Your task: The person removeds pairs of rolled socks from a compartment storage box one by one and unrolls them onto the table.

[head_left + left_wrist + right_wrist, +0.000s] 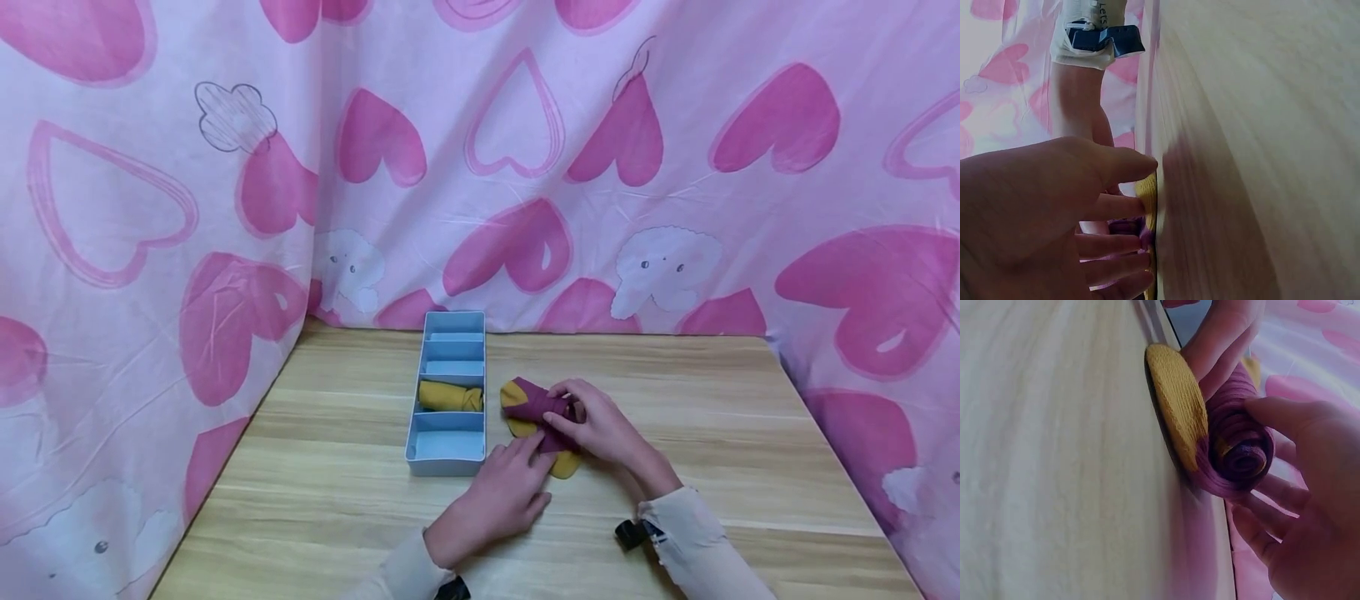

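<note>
A pair of purple socks (pixel 534 400) with mustard heels and toes lies on the table, partly rolled up. In the right wrist view the end of the purple roll (pixel 1244 459) shows as a spiral. My right hand (pixel 603 425) holds this roll, thumb on one side and fingers on the other. A flat mustard sock end (pixel 1175 394) sticks out from under the roll, towards me. My left hand (pixel 506 487) rests its extended fingers (pixel 1110 244) on the flat part of the socks, left of the roll.
A light blue divided box (pixel 447 467) stands left of the socks, close to my left fingertips. One of its several compartments holds a rolled mustard sock (pixel 448 396). Behind the wooden table (pixel 330 475) hangs a pink heart-patterned curtain (pixel 592 208), which also runs along both sides.
</note>
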`<state>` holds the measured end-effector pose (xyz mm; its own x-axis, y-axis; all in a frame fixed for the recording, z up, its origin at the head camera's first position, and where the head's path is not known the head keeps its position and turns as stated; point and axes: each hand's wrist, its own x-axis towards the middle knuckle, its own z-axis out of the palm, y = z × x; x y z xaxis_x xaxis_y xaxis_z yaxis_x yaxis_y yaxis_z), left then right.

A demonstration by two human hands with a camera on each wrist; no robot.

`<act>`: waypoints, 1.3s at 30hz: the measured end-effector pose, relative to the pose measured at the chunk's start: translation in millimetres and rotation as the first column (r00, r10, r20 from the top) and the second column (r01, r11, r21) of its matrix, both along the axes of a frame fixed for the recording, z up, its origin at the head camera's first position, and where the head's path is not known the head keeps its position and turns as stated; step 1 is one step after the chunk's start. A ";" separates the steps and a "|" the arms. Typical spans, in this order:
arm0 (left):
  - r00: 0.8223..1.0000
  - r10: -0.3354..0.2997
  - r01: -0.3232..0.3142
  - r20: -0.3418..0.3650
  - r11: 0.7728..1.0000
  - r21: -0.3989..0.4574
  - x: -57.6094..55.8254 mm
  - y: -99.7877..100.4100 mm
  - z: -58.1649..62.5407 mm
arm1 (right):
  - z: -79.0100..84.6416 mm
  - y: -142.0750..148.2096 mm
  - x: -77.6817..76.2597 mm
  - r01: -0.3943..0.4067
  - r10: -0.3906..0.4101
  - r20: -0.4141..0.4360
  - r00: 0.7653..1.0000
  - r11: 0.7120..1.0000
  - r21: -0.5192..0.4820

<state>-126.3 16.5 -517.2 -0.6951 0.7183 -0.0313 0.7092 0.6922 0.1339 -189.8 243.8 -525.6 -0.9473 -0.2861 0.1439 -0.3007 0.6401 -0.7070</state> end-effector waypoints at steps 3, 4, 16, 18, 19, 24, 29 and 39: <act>1.000 0.017 -0.017 0.013 1.000 0.015 -1.1 -1.0 0.1 | 0.5 0.1 -2.1 0.002 -0.002 -0.001 1.000 1.000 0.007; 1.000 0.020 -0.020 0.014 1.000 0.019 -1.6 -1.2 0.2 | 0.6 0.3 -3.2 -0.005 0.005 -0.002 1.000 1.000 0.007; 0.999 0.041 -0.041 0.026 0.999 0.017 1.2 0.4 5.0 | 1.6 -0.5 -14.5 -0.055 0.055 -0.066 0.996 0.998 0.007; 0.998 0.044 -0.044 0.033 0.999 0.004 2.4 0.9 6.4 | 1.0 -1.2 -15.1 -0.047 0.050 -0.101 0.994 0.998 0.036; 0.999 0.043 -0.043 0.032 0.999 -0.002 2.9 1.0 7.1 | 0.6 -1.4 -15.3 -0.042 0.048 -0.117 0.992 0.998 0.052; 0.999 0.034 -0.034 -0.004 0.999 -0.014 3.8 1.6 8.3 | -0.5 -2.3 -16.5 -0.023 0.035 -0.115 0.993 0.994 0.106; 0.998 0.015 -0.016 -0.056 1.000 -0.010 2.7 3.6 5.1 | 0.6 -3.3 -17.6 -0.033 0.039 -0.041 0.998 0.991 0.126; 0.992 0.009 -0.003 -0.126 0.999 0.049 0.4 4.0 -2.8 | 3.2 -8.1 -25.7 0.009 -0.002 -0.049 0.999 0.990 0.142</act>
<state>-125.9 20.4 -520.0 -0.6955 0.7126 0.0918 0.7185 0.6912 0.0776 -215.5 235.7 -522.4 -0.9418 -0.3018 0.1480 -0.3287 0.7346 -0.5935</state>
